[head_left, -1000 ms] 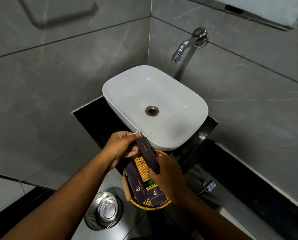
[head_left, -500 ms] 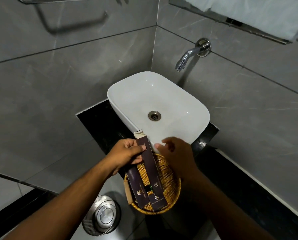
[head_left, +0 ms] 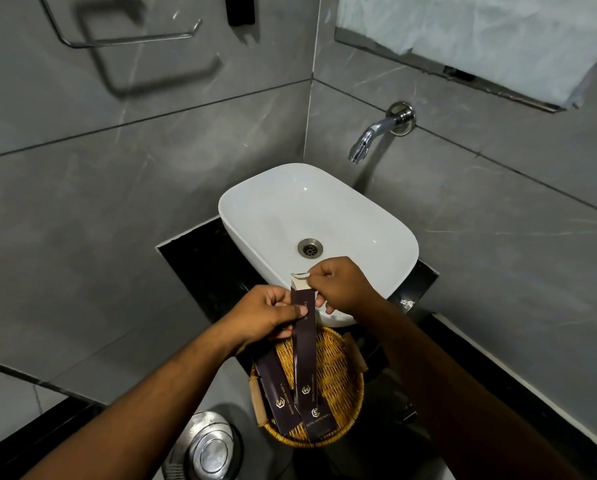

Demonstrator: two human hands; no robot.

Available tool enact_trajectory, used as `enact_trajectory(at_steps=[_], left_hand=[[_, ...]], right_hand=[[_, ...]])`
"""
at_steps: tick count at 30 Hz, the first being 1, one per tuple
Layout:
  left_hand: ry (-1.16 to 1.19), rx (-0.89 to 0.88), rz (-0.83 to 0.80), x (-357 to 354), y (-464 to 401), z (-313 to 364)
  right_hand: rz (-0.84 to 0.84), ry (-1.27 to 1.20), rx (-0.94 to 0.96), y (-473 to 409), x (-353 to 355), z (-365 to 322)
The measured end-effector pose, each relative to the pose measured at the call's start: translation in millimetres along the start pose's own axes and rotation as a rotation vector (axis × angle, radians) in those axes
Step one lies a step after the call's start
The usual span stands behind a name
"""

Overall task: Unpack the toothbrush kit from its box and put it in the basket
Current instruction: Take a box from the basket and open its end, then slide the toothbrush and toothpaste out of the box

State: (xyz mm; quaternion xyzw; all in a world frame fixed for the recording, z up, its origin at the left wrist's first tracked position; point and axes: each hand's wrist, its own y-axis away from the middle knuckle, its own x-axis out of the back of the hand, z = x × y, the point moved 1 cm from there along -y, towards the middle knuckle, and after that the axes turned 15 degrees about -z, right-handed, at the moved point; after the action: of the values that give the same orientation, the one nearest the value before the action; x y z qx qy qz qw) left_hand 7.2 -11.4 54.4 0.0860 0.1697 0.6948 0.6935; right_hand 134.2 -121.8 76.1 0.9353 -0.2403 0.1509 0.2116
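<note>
A long dark toothbrush kit box with a gold logo stands tilted over a round wicker basket. My left hand grips the box near its upper end. My right hand pinches the pale open flap at the top of that box. Two more dark boxes lie in the basket: one on the left side, one at the front. The kit itself is hidden inside the box.
A white basin with a metal drain sits on a black counter just behind the basket. A chrome tap juts from the grey tiled wall. A steel bin lid lies on the floor below left.
My right hand has come back from the basket side to the top of the box and closed on its flap. The box is lifted a little higher. The camera has tilted upward.
</note>
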Motion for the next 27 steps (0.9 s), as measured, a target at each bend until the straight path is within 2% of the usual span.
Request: enact_trajectory(at_steps=[5,10,12,15,17,20,23,27], left_hand=[[-0.011,-0.034,-0.024,0,1,0],[-0.219,0.082,-0.099,5,9,-14],[-0.3,0.075,-0.116,10,11,-1],[-0.693,0.11,-0.186,24,12,45],[-1.027,0.246,-0.284,26,11,84],[-1.386,0.501,-0.409,8,7,129],[-1.558,0.632,-0.462,-15,0,153],[-1.616,0.707,-0.461,-24,2,161]], right_hand=[[0.009,-0.157,0.028,4,0,4],[0.112,-0.501,-0.013,13,6,24],[0.155,-0.72,-0.067,21,3,37],[0.159,-1.014,-0.154,32,-16,55],[0.125,-1.124,-0.184,36,-34,60],[0.013,-1.236,-0.18,40,-58,57],[-0.098,-1.27,-0.144,41,-70,49],[-0.038,-1.244,-0.209,41,-69,44]])
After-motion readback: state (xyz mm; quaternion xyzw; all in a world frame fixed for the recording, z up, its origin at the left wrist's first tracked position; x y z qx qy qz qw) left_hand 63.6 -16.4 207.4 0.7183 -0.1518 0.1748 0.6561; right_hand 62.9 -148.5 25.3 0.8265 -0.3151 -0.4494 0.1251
